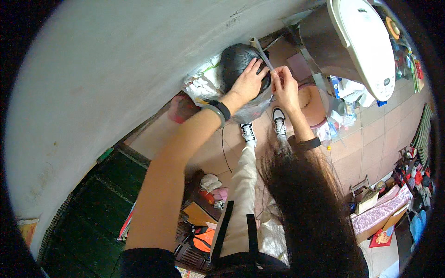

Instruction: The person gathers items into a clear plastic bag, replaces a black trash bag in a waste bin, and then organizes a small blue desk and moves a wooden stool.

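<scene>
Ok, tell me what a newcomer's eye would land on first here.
Probably the large white-lidded container at upper right, then the bulging black bag at top centre, the left hand on it and the right hand beside it. Long dark hair hangs low, right of centre.

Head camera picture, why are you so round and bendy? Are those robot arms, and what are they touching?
No robot here: these are a person's own bare arms. The camera sits on their head, looking down through a very wide lens that bends straight edges. The left hand lies spread on a bulging black plastic bag. The right hand pinches a pale strip beside it. Underneath is a clear plastic bag. On the tiled floor are the person's black-and-white sneakers and a pink tub.
</scene>
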{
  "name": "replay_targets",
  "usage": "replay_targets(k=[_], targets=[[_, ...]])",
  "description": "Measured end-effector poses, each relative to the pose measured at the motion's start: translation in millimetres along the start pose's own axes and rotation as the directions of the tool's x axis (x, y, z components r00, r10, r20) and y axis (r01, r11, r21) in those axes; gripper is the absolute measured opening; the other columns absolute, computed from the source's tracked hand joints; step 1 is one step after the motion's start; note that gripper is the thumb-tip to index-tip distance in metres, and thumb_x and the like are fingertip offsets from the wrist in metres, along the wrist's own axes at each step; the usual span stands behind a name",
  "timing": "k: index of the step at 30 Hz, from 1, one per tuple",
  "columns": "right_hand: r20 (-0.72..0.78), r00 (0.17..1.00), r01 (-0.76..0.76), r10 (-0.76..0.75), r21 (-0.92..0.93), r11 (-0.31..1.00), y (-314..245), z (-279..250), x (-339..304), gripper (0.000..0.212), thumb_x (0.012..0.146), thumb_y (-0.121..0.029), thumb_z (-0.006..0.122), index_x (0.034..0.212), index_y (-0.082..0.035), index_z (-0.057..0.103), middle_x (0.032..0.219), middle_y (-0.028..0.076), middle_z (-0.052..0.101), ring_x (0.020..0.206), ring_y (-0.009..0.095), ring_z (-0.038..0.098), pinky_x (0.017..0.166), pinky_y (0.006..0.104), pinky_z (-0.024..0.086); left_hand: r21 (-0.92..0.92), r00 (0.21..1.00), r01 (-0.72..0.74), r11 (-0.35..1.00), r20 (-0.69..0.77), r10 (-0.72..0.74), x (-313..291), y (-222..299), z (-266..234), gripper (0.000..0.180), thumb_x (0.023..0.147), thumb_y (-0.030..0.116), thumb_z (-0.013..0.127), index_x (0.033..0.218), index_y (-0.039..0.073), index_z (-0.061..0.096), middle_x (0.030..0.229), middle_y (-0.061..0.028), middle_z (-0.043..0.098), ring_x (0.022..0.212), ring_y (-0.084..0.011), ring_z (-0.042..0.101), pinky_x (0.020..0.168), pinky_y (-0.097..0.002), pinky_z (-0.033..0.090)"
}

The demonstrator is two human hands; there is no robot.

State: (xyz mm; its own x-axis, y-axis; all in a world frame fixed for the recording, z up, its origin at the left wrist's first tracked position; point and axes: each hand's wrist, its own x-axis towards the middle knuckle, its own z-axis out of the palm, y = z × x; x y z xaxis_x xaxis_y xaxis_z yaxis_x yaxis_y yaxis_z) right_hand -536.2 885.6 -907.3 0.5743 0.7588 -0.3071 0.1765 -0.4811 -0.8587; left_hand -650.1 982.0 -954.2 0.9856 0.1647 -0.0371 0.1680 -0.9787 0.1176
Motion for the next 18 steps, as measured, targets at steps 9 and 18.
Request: replay_targets(k=[9, 18], targets=[[0.003, 0.996, -0.093, 0.094, 0.145, 0.985, 18.8, 5.7, 0.6, 0.015, 0.095, -0.014, 0.053, 0.095, 0.001, 0.051, 0.066, 0.007, 0.058, 0.054, 0.012, 0.057, 0.051, 0.0272, 0.046, -0.638, 0.978, -0.165, 0.752, -0.202, 0.043, -41.9, -27.1, -32.6, 0.032, 0.074, 0.007, 0.06, 0.106, 0.005, 0.061, 0.123, -0.0067, 0.056, 0.133, -0.0249, 0.037, 0.114, -0.0453, 0.023], [0.231, 0.966, -0.157, 0.118, 0.159, 0.975, 4.9, -5.5, 5.2, 0.008, 0.091, -0.009, 0.051, 0.093, -0.003, 0.048, 0.069, 0.005, 0.059, 0.056, 0.011, 0.056, 0.05, 0.0272, 0.047, -0.197, 0.913, -0.367, 0.909, 0.11, 0.392, -21.2, -24.4, -18.7, 0.025, 0.079, 0.023, 0.054, 0.093, 0.008, 0.068, 0.104, -0.0049, 0.065, 0.123, -0.0238, 0.047, 0.113, -0.0395, 0.026]])
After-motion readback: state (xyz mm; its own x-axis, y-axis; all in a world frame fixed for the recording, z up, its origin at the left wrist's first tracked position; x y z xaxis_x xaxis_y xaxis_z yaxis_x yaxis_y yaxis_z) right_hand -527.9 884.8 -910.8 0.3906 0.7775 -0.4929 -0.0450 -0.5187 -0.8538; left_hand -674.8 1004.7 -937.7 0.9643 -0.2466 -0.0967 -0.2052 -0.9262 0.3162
